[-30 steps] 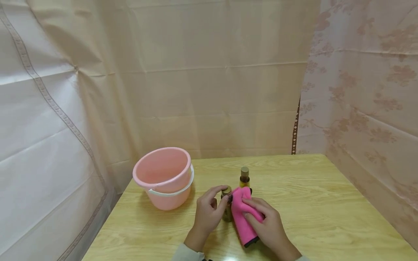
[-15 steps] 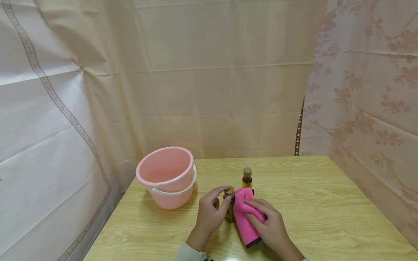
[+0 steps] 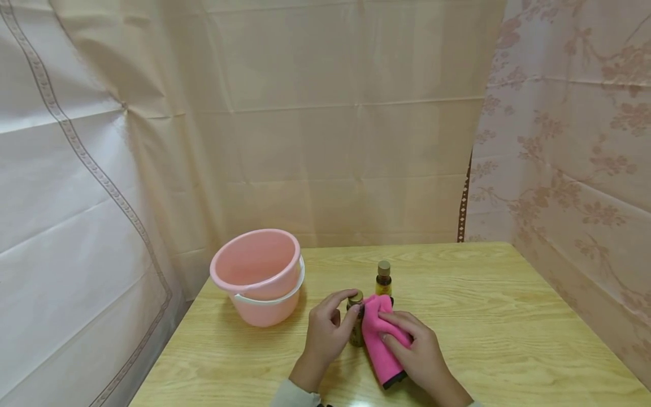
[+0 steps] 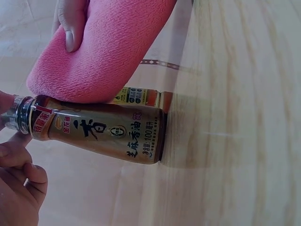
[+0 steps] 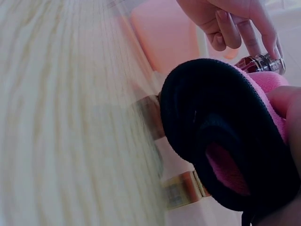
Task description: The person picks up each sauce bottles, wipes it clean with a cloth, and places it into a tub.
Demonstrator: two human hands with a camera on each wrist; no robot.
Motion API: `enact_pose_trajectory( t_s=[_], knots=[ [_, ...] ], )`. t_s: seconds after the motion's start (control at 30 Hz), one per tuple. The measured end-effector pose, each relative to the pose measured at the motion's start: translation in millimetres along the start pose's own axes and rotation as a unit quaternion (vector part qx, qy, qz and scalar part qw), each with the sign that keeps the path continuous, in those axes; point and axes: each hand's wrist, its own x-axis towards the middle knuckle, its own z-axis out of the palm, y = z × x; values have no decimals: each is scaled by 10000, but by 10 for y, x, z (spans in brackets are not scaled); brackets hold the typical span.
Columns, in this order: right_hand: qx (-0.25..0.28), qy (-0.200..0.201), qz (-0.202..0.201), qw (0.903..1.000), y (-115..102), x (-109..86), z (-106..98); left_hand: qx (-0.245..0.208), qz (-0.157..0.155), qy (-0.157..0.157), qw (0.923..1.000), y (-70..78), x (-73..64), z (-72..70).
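A small sesame oil bottle (image 4: 101,132) with a gold-brown label stands upright on the table. My left hand (image 3: 327,330) pinches it at the cap and neck between thumb and fingers. In my right hand (image 3: 423,351) is a folded pink cloth (image 3: 377,346) with black edging, gripped between thumb and fingers. The cloth lies against the right side of the bottle, as the left wrist view also shows. Behind the cloth stands a second small bottle (image 3: 383,278) with a brown cap; its lower part is hidden.
A pink bucket (image 3: 269,314) with a white handle stands to the left on the wooden table (image 3: 508,316). Beige curtains (image 3: 330,141) hang behind the table, and a floral curtain (image 3: 574,169) runs along its right side.
The head view shifts slightly right and back. Both hands, the sesame oil bottle and the cloth keep nearly the same places relative to each other.
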Motion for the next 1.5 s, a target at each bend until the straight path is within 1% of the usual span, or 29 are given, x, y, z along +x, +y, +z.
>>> enact_pose_trajectory(
  t_s=[0.1,0.3,0.43,0.7,0.87,1.07,1.27,1.5],
  knots=[
    [-85,-36,24,10000,0,2,1,15,-13,18,10000,2,0,-2],
    [-262,-122,64,9996,1,-2,5,147,-164,92,9997,18,-3,-10],
    [-309,-195,263,9990,-11,-8,7,220,-231,182,9993,14,-5,-7],
    [-402,-377,686,9961,-21,0,20,248,-421,260,9985,9,-9,-1],
    [-507,-485,934,9932,-9,4,23,224,-485,241,9983,10,-6,-5],
    [-590,-580,1045,9911,-1,-1,18,178,-481,167,9985,15,-3,-17],
    [-535,-578,1020,9917,2,7,14,54,-458,130,9988,17,-2,-23],
    [-403,-357,538,9971,22,-5,14,-200,-398,153,9989,9,-4,-12]
  ],
)
